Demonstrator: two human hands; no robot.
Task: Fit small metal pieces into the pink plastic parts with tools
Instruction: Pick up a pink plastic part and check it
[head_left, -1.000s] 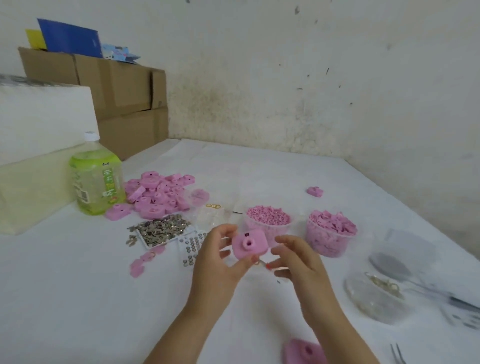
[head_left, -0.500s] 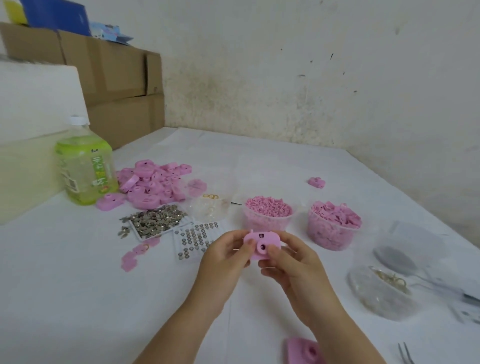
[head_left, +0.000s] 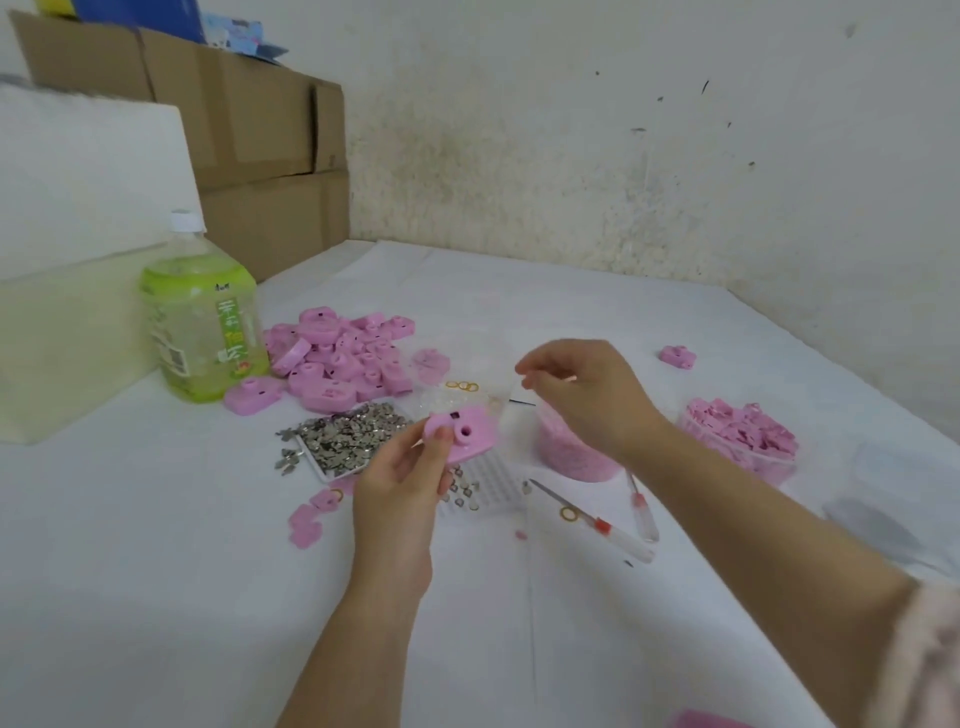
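My left hand grips a pink camera-shaped plastic part by its left end, holding it above the table with its round hole facing me. My right hand hovers to the right and a little higher, apart from the part. Its fingertips are curled together over a clear bag of gold rings; whether they pinch anything I cannot tell. A white tray of small metal pieces lies just left of the part. Two clear-handled tools lie on the table below my right hand.
A pile of pink parts and a green bottle stand at the left. A cup of pink beads sits under my right wrist, another pink-filled cup further right. A gridded tray lies below the held part. Cardboard boxes stand behind.
My right hand has let go of the pink part and lifted up and to the right, over the clear bag. My left hand now holds the part alone.
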